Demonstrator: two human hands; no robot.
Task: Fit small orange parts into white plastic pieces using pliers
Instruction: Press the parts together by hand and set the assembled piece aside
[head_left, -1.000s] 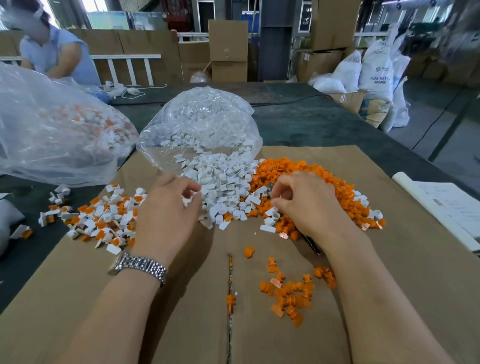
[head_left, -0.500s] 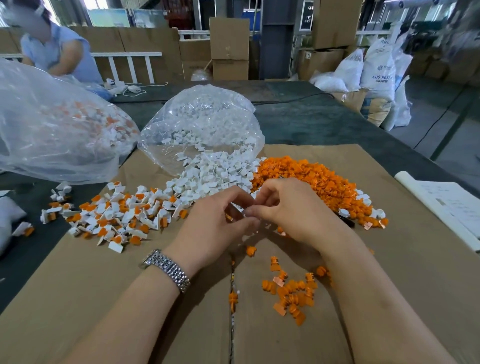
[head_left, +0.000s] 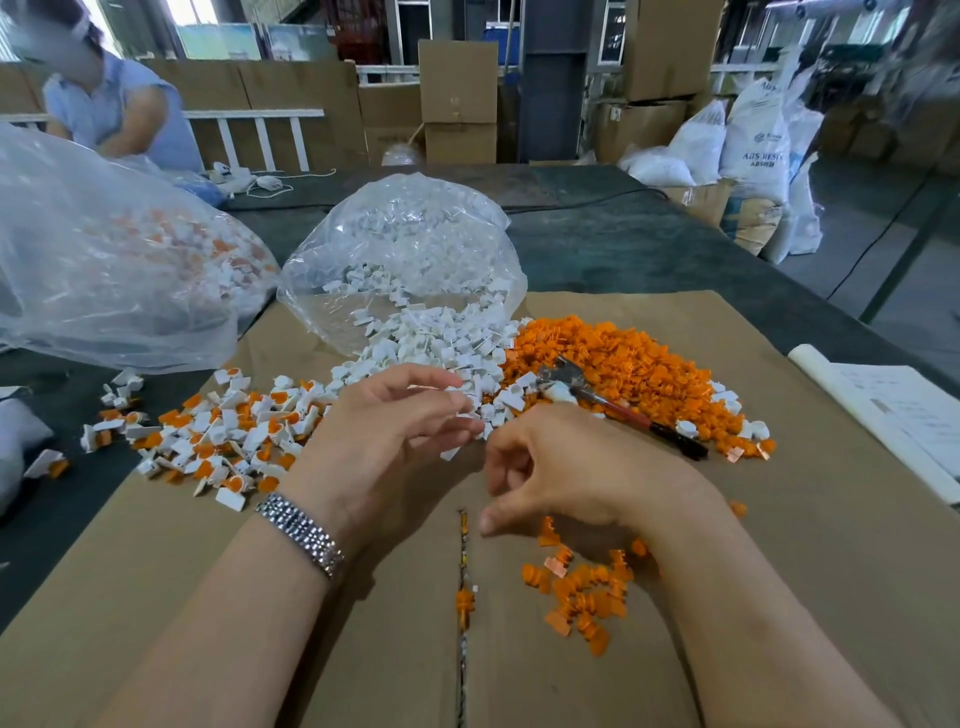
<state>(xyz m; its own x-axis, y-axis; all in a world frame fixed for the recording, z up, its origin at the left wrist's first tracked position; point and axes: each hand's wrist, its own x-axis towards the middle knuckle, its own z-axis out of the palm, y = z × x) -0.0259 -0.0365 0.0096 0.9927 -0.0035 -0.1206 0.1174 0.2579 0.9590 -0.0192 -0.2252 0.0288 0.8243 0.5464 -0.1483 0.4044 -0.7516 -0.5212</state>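
Right hand (head_left: 576, 467) let go; pliers (head_left: 618, 405) now on orange pile (head_left: 623, 358).

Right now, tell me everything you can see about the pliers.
The pliers lie flat on the orange pile, untouched by either hand. The bare metal head points up and to the left, near the white pieces, and something whitish sits by the joint. The thin handles, red turning black at the ends, run down to the right, where the tips reach the cardboard. I cannot tell whether the jaws are open. The right hand is just below them, apart.
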